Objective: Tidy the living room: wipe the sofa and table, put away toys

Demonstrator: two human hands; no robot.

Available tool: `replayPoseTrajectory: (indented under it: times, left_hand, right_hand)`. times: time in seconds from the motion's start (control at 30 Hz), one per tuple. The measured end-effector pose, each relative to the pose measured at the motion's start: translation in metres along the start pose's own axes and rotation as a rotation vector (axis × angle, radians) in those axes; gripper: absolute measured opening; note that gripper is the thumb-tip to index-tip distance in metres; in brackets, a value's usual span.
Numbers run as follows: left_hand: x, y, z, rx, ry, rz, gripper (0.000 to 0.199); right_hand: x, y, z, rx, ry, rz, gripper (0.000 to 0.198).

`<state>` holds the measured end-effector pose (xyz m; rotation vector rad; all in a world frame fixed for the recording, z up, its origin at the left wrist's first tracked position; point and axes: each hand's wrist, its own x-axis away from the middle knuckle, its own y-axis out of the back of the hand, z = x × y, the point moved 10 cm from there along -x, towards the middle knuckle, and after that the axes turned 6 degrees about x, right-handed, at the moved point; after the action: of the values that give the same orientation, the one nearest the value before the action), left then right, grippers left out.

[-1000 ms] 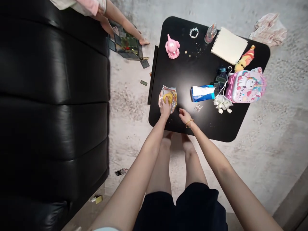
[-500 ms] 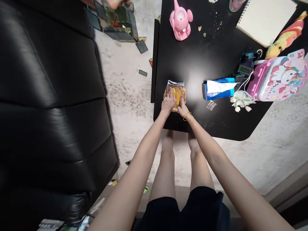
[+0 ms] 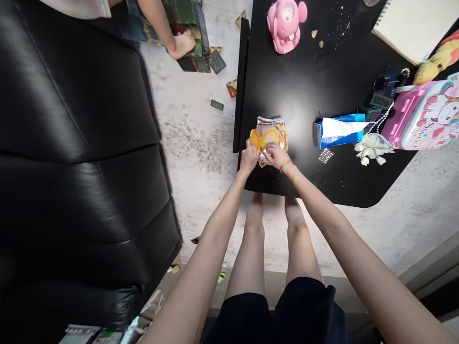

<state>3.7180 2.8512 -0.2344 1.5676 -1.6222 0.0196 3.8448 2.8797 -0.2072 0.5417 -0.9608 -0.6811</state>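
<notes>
A soft printed packet (image 3: 281, 125) with a yellow plastic frame (image 3: 274, 134) lies near the front left corner of the black table. Its yellow flip lid (image 3: 255, 137) stands swung out to the left. The fingers of my left hand (image 3: 248, 157) are closed on the lid's lower edge. My right hand (image 3: 278, 156), a gold bangle at its wrist, is over the lower part of the frame with fingers bent together. What those fingertips hold, if anything, is too small to make out.
On the black table (image 3: 304, 95) are a blue tissue pack (image 3: 339, 138), a gem sticker sheet (image 3: 326, 156), a white flower (image 3: 373, 148), a pink unicorn case (image 3: 423, 119), a pink toy (image 3: 285, 28) and a notebook (image 3: 409, 28). Another person's hand (image 3: 182, 45) touches translucent tiles beside the black sofa (image 3: 89, 110).
The yellow lid now stands open to the left with my left hand on it. My right hand has moved in over the frame. The other person's hand has reached down to the tiles.
</notes>
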Motion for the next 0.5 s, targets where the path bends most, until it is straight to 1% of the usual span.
replayPoseTrajectory:
  times: [0.03, 0.07, 0.13, 0.17, 0.23, 0.33, 0.4, 0.5]
  left_hand:
    - [0.001, 0.0, 0.0, 0.015, 0.006, 0.0, 0.041]
    - [0.001, -0.001, 0.0, 0.027, 0.001, 0.012, 0.04]
    - [0.004, -0.006, -0.003, 0.038, -0.025, 0.052, 0.04]
    - [0.005, -0.009, -0.004, 0.035, -0.037, 0.071, 0.04]
    - [0.007, -0.013, -0.005, 0.019, -0.045, 0.088, 0.041]
    - [0.009, -0.013, -0.006, 0.011, -0.036, 0.072, 0.043]
    - [0.01, -0.012, -0.009, 0.026, -0.037, 0.059, 0.043]
    - [0.013, -0.011, -0.013, 0.046, -0.037, 0.042, 0.041]
  right_hand:
    - [0.003, -0.004, -0.001, -0.007, -0.041, 0.048, 0.031]
    - [0.004, -0.005, -0.006, -0.007, -0.117, 0.065, 0.033]
    - [0.005, -0.003, -0.016, 0.031, -0.273, 0.027, 0.033]
    - [0.002, 0.0, -0.018, 0.067, -0.315, -0.009, 0.031]
    - [-0.004, 0.003, -0.017, 0.148, -0.341, -0.065, 0.031]
    - [-0.007, 0.007, -0.019, 0.206, -0.397, -0.117, 0.032]
    - [-0.002, 0.008, -0.025, 0.208, -0.448, -0.114, 0.031]
    - [0.007, 0.008, -0.032, 0.197, -0.493, -0.059, 0.028]
